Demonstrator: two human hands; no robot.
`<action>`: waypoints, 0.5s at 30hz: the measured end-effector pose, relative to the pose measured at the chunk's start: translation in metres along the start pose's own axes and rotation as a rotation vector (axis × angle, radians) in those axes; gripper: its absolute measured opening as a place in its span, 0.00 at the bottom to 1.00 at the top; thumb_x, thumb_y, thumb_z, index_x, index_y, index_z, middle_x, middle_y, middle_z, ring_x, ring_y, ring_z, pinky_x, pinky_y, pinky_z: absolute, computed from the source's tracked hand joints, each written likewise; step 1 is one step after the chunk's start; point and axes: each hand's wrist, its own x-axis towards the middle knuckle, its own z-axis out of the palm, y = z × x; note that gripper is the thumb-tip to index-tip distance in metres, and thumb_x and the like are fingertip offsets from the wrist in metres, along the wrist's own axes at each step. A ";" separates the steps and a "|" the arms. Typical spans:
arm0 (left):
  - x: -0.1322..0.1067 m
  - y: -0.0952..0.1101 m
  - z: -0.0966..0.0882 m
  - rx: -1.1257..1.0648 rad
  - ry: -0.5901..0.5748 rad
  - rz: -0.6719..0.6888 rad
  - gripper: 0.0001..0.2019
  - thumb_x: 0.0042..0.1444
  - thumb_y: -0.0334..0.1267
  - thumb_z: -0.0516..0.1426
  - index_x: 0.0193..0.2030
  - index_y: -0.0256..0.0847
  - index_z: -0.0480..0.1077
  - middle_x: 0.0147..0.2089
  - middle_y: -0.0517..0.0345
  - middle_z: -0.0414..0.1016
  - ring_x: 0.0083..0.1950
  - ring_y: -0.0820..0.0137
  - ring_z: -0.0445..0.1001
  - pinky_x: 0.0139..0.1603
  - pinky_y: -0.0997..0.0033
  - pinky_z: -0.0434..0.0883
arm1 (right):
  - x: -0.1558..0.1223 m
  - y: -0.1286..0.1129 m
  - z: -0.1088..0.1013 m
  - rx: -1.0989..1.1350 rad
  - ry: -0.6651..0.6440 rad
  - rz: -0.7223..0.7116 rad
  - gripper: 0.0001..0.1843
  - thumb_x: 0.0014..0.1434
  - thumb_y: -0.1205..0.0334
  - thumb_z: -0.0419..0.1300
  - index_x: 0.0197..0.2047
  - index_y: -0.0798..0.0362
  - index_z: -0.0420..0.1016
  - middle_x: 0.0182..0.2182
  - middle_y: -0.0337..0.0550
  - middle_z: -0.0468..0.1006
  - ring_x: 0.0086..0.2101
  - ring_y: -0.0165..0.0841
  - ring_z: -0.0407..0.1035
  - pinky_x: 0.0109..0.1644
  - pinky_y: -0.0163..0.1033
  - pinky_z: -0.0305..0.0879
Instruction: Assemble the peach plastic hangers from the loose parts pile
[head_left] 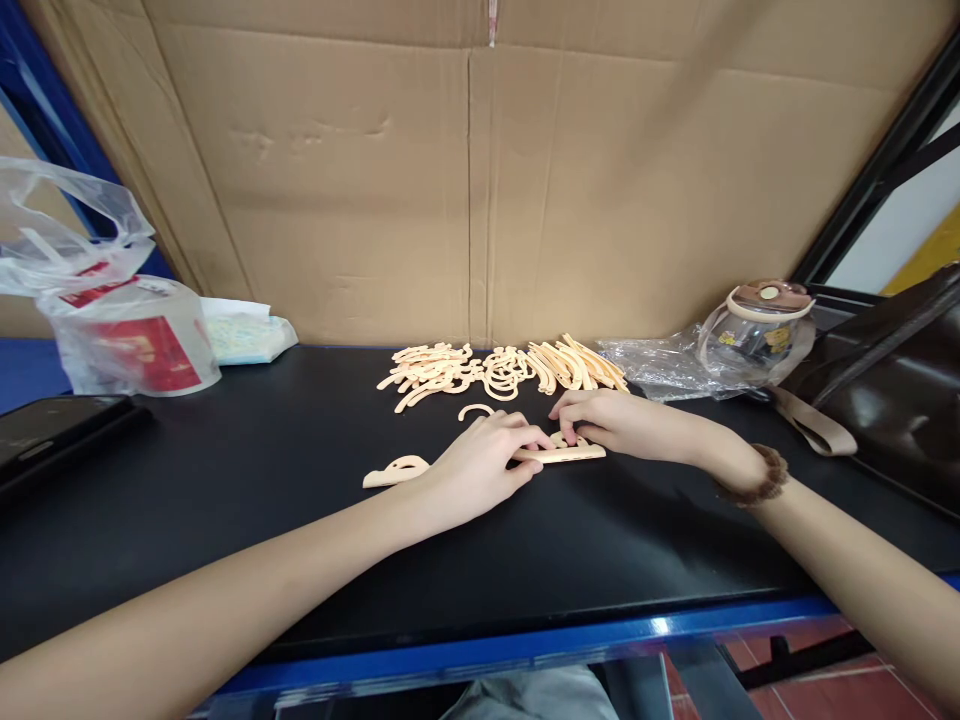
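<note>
My left hand (pixel 484 462) and my right hand (pixel 600 420) meet at the middle of the black table (pixel 225 500), both pinching a flat pale wooden piece (pixel 570 453) that lies on the surface. A small curved wooden hook (pixel 475 410) rests just behind my left hand. Another assembled wooden piece (pixel 395 470) lies to the left of that hand. Behind both hands is a pile of several pale wooden parts (pixel 502 368), curved and straight. A beaded bracelet (pixel 757 478) circles my right wrist.
A cardboard wall (pixel 480 170) backs the table. At the left stand a plastic bag with a red-labelled tub (pixel 127 340), a tissue pack (pixel 244 332) and a dark tablet (pixel 52 430). At the right are crumpled clear plastic (pixel 652 362), a glass jar (pixel 761 330) and a brown bag (pixel 892 390).
</note>
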 end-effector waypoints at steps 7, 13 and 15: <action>0.006 -0.013 -0.047 0.042 -0.205 -0.041 0.28 0.52 0.47 0.61 0.59 0.46 0.62 0.60 0.53 0.64 0.61 0.62 0.61 0.60 0.63 0.61 | 0.001 -0.021 0.000 0.066 0.075 0.063 0.14 0.64 0.56 0.52 0.50 0.52 0.70 0.44 0.45 0.75 0.42 0.36 0.69 0.45 0.39 0.63; -0.009 -0.031 -0.106 0.216 -0.681 -0.270 0.51 0.41 0.55 0.65 0.70 0.54 0.44 0.74 0.53 0.30 0.72 0.50 0.32 0.67 0.47 0.45 | 0.003 -0.022 0.005 0.110 0.049 -0.088 0.11 0.63 0.63 0.54 0.48 0.52 0.72 0.42 0.44 0.75 0.42 0.33 0.68 0.46 0.38 0.63; -0.016 -0.037 -0.109 0.210 -0.661 -0.289 0.52 0.42 0.56 0.64 0.70 0.54 0.42 0.74 0.53 0.28 0.72 0.49 0.29 0.67 0.46 0.43 | 0.006 -0.019 0.008 0.098 0.100 -0.126 0.10 0.64 0.67 0.52 0.45 0.52 0.73 0.40 0.43 0.76 0.41 0.33 0.68 0.46 0.38 0.63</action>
